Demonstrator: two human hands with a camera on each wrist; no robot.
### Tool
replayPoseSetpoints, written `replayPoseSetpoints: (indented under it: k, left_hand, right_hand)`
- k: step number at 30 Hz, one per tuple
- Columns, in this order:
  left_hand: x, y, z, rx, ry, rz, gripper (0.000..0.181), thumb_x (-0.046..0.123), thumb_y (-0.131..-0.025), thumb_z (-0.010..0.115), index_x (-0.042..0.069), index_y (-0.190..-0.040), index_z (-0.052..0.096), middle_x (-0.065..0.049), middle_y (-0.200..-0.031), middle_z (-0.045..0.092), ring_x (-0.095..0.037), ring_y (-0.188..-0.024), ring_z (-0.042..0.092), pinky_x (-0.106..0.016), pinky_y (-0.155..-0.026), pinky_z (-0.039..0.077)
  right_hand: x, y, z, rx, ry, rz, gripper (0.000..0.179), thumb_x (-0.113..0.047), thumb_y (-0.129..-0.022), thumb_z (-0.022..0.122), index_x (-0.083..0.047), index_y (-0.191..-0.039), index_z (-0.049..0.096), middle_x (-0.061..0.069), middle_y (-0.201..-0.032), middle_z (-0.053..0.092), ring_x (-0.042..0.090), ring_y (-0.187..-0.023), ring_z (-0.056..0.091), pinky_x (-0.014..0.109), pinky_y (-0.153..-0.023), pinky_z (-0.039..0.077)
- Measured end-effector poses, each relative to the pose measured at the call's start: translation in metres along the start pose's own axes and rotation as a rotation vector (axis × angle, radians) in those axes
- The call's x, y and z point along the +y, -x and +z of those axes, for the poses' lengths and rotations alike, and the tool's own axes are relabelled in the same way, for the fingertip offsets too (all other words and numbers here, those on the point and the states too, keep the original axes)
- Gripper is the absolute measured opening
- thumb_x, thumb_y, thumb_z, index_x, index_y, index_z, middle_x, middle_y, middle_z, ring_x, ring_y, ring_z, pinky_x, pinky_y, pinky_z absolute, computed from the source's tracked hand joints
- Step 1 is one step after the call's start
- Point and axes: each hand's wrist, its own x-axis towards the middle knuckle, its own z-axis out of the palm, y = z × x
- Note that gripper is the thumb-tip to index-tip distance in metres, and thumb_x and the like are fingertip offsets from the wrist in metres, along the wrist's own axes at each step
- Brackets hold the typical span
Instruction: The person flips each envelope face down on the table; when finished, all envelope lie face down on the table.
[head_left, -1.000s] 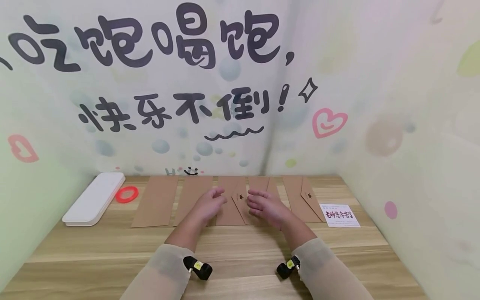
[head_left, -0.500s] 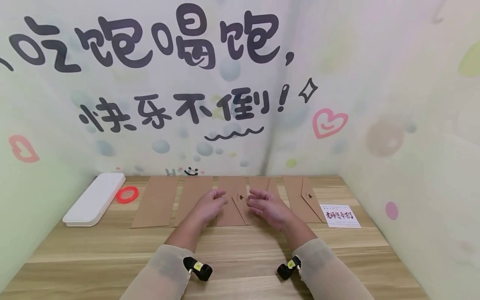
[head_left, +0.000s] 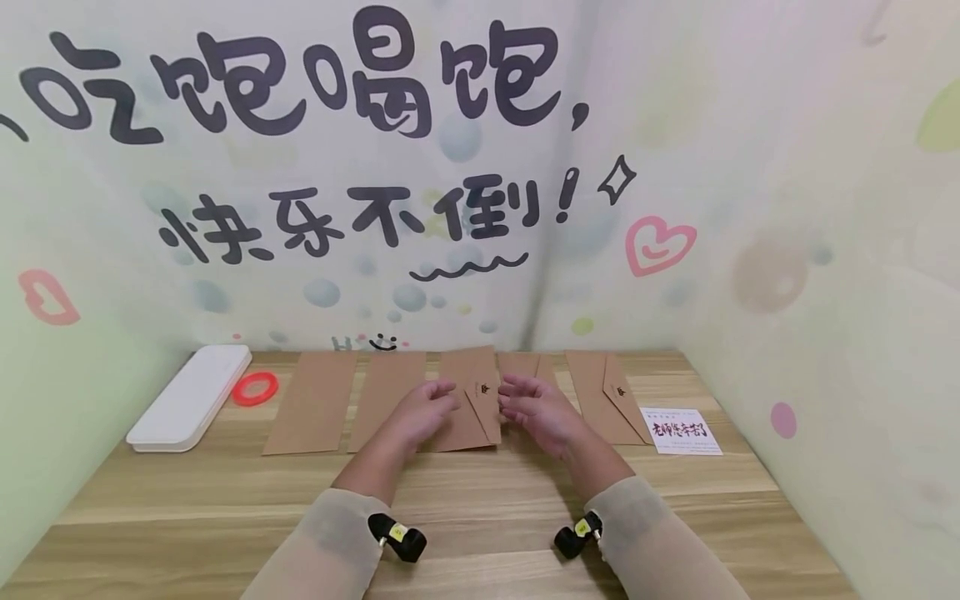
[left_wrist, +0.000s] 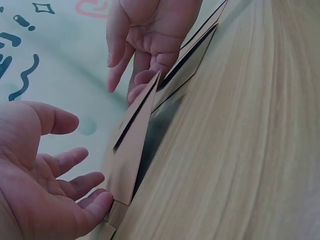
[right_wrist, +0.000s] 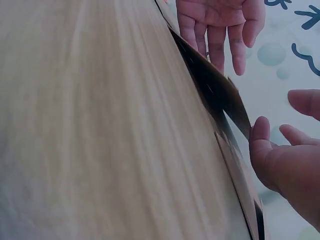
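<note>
Several brown paper envelopes lie in a row on the table. In the head view, the middle envelope has its right edge tilted up off the wood. My right hand touches that raised edge with its little-finger side, fingers loosely spread and thumb apart. In the left wrist view the lifted envelope slants up toward the right hand. My left hand is at the envelope's left side, fingers relaxed, little finger at its edge; whether it presses there I cannot tell. The right wrist view shows the envelope's shadowed underside.
Two plain envelopes lie left and two flapped ones right of the middle one. A white case and red ring are at the far left. A printed card lies right. Walls enclose the back and sides.
The middle envelope lay flat before; its right edge has now risen and shifted slightly right. Both hands have moved only slightly to the right.
</note>
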Motion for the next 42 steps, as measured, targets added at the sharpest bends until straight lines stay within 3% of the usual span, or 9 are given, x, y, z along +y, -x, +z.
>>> replayPoseSetpoints:
  k: [4, 8, 11, 15, 20, 25, 30, 35, 42]
  left_hand:
    - [0.000, 0.000, 0.002, -0.009, 0.001, 0.010, 0.051, 0.022, -0.103, 0.062, 0.006, -0.151, 0.058, -0.017, -0.158, 0.057, -0.037, -0.145, 0.055, -0.054, -0.125, 0.042]
    - [0.002, 0.001, 0.004, -0.042, -0.017, 0.037, 0.052, 0.024, -0.103, 0.064, 0.008, -0.152, 0.058, -0.016, -0.156, 0.059, -0.037, -0.143, 0.057, -0.054, -0.123, 0.045]
    - [0.006, 0.003, 0.006, -0.081, -0.045, 0.070, 0.054, 0.026, -0.103, 0.068, 0.009, -0.153, 0.057, -0.015, -0.156, 0.059, -0.036, -0.144, 0.055, -0.054, -0.121, 0.047]
    - [0.009, 0.006, 0.010, -0.103, -0.070, 0.110, 0.056, 0.028, -0.102, 0.071, 0.010, -0.153, 0.057, -0.013, -0.155, 0.061, -0.034, -0.146, 0.054, -0.053, -0.122, 0.047]
    - [0.009, 0.007, 0.011, -0.112, -0.063, 0.113, 0.052, 0.032, -0.103, 0.071, 0.021, -0.152, 0.059, -0.014, -0.156, 0.060, -0.037, -0.147, 0.055, -0.056, -0.121, 0.047]
    - [0.011, 0.009, 0.012, -0.113, -0.058, 0.122, 0.046, 0.039, -0.104, 0.069, 0.032, -0.149, 0.062, -0.014, -0.161, 0.056, -0.040, -0.151, 0.051, -0.062, -0.123, 0.043]
    - [0.016, 0.011, 0.015, -0.097, -0.024, 0.117, 0.051, 0.042, -0.101, 0.073, 0.031, -0.150, 0.061, -0.006, -0.161, 0.057, -0.035, -0.149, 0.054, -0.059, -0.124, 0.042]
    - [0.019, 0.012, 0.016, -0.092, 0.061, 0.102, 0.054, 0.039, -0.102, 0.072, 0.028, -0.153, 0.058, 0.000, -0.164, 0.053, -0.031, -0.149, 0.054, -0.052, -0.118, 0.051]
    - [0.021, 0.012, 0.018, -0.067, 0.155, 0.130, 0.052, 0.027, -0.105, 0.069, 0.023, -0.155, 0.055, -0.004, -0.164, 0.052, -0.031, -0.145, 0.058, -0.049, -0.114, 0.055]
  right_hand:
    - [-0.001, 0.001, 0.001, -0.011, 0.040, -0.004, 0.059, 0.001, -0.104, 0.059, 0.002, -0.161, 0.042, 0.023, -0.165, 0.046, 0.026, -0.137, 0.059, 0.026, -0.102, 0.053]
    - [-0.002, 0.003, 0.004, -0.026, 0.084, -0.008, 0.059, -0.001, -0.104, 0.061, 0.002, -0.160, 0.043, 0.019, -0.167, 0.045, 0.017, -0.118, 0.064, 0.028, -0.101, 0.055]
    - [-0.003, 0.005, 0.007, -0.030, 0.116, -0.012, 0.060, -0.003, -0.104, 0.062, -0.002, -0.161, 0.044, 0.015, -0.171, 0.040, 0.022, -0.132, 0.060, 0.036, -0.113, 0.051]
    - [-0.006, 0.007, 0.011, -0.049, 0.121, -0.019, 0.063, -0.004, -0.104, 0.062, -0.006, -0.163, 0.042, 0.012, -0.174, 0.035, 0.031, -0.154, 0.043, 0.043, -0.126, 0.041]
    - [-0.012, 0.012, 0.015, -0.093, 0.111, -0.026, 0.066, -0.006, -0.104, 0.064, -0.010, -0.165, 0.039, 0.010, -0.174, 0.035, 0.024, -0.142, 0.055, 0.033, -0.116, 0.048]
    - [-0.016, 0.017, 0.019, -0.146, 0.116, -0.021, 0.075, -0.012, -0.102, 0.071, -0.016, -0.168, 0.035, 0.008, -0.175, 0.032, 0.019, -0.140, 0.055, 0.035, -0.119, 0.045]
    - [-0.016, 0.020, 0.023, -0.193, 0.082, -0.034, 0.080, -0.010, -0.101, 0.073, -0.019, -0.169, 0.033, 0.008, -0.176, 0.030, 0.018, -0.137, 0.059, 0.030, -0.112, 0.051]
    - [-0.018, 0.022, 0.028, -0.218, 0.066, -0.038, 0.077, -0.006, -0.102, 0.069, -0.022, -0.168, 0.035, 0.007, -0.176, 0.029, 0.019, -0.130, 0.064, 0.026, -0.106, 0.053]
    - [-0.022, 0.024, 0.033, -0.224, 0.079, -0.019, 0.071, -0.010, -0.102, 0.071, -0.028, -0.165, 0.043, 0.000, -0.175, 0.031, 0.024, -0.151, 0.047, 0.033, -0.115, 0.052]
